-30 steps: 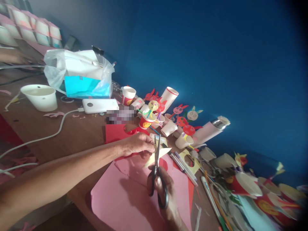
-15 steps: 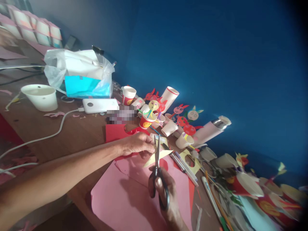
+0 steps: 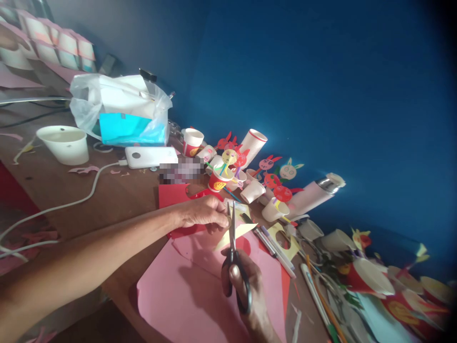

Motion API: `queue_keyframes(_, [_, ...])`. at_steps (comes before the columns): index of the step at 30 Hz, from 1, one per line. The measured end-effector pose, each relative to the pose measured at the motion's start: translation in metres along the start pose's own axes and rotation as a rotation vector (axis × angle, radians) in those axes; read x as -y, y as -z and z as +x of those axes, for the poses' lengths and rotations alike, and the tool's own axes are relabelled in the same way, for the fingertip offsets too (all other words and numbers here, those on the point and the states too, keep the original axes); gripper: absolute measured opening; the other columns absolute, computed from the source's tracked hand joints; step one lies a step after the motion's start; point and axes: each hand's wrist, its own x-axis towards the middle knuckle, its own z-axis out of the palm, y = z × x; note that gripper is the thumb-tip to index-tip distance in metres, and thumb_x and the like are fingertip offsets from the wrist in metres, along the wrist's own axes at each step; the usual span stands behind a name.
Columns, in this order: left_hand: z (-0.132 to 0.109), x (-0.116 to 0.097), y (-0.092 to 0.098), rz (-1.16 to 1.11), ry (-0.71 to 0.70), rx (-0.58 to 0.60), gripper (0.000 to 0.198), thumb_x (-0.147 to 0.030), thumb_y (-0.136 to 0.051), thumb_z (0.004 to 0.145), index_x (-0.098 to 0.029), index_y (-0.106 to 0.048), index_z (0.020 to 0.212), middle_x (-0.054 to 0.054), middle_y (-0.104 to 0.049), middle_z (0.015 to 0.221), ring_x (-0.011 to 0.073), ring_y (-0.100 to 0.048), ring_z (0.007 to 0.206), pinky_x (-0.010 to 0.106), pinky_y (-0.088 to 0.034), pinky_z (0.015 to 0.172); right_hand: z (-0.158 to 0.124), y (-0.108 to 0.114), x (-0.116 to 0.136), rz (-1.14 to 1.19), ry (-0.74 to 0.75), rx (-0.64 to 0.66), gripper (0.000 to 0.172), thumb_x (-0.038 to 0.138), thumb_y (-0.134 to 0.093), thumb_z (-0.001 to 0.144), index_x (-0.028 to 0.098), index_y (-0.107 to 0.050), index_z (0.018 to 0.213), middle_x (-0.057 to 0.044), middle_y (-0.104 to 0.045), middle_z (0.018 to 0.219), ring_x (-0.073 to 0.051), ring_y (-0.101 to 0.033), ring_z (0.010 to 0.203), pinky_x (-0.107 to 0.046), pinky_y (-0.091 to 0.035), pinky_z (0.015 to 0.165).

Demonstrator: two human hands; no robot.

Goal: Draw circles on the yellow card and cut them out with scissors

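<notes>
Scissors (image 3: 233, 241) in right hand (image 3: 254, 284), illegible cup emblem (image 3: 219, 185)

On the brown table (image 3: 121, 193) I see a white power bank (image 3: 152, 157), a white cable (image 3: 122, 163) plugged into its left end. Just behind it sits a clear plastic bag (image 3: 85, 102) showing bright blue; to its left, a white cup (image 3: 73, 151); well to its right, a pale flask (image 3: 309, 197) with a silvery collar.
</notes>
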Motion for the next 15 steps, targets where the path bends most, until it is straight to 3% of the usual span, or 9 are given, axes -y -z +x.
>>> queue_keyframes(15, [-0.0007,-0.0012,0.0018,0.004,0.018,0.021,0.013,-0.025,-0.064,0.062,-0.012,-0.061,0.061,0.0,-0.058,0.055,0.0101,-0.053,0.049,0.023,-0.042,0.049,0.0,0.0009,0.0043,-0.05,-0.075,-0.004,0.045,0.057,-0.057,0.076,0.015,-0.059,0.093,0.005,-0.046,0.043,-0.009,-0.039,0.039,-0.02,-0.033,0.039])
